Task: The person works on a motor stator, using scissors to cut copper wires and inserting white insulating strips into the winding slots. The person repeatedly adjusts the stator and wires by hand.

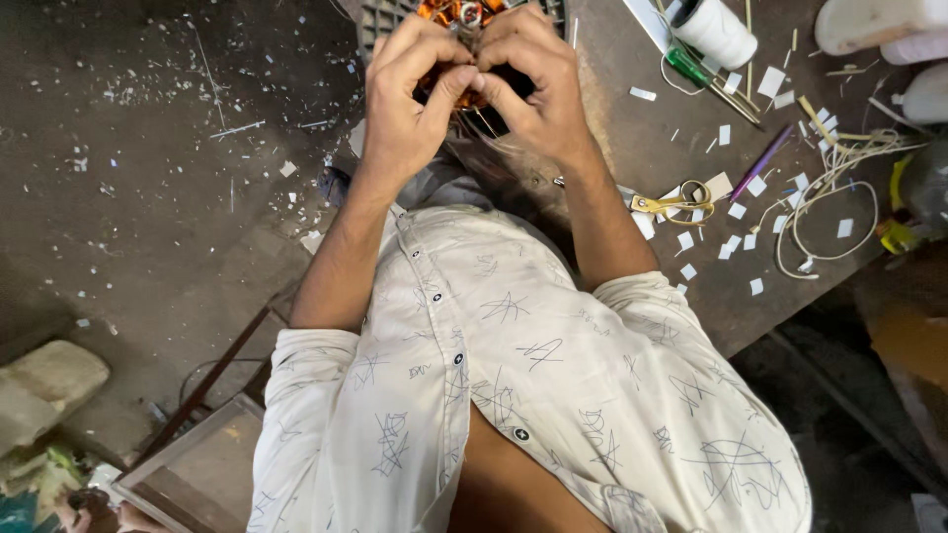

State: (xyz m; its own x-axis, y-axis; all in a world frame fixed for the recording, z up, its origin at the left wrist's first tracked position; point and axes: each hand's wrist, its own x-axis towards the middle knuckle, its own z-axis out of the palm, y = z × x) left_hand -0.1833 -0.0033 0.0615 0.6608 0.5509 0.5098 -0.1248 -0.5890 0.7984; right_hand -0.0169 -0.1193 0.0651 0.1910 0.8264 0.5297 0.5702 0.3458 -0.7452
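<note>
Two hands meet at top centre, fingertips pinched on copper winding (456,14) of motor stator: left hand (410,94) and right hand (533,89) equally near, winding just beyond knuckles. Scissors (676,200) right on table (632,148).

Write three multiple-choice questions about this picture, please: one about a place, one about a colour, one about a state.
1. Where do the scissors lie?
A. On the table, right of the person's right forearm
B. On the floor at the left
C. In the left hand

2. What colour are the handles of the scissors?
A. Red
B. Yellow
C. Black

3. What are the two hands doing?
A. Resting flat on the table
B. One holds the white spool
C. Both pinch together at the copper coil

Answers: 1 A, they lie on the table among paper scraps. 2 B, the handles show yellow. 3 C, the left hand and right hand meet fingertip to fingertip over the copper coil; the white spool stands untouched.
</note>
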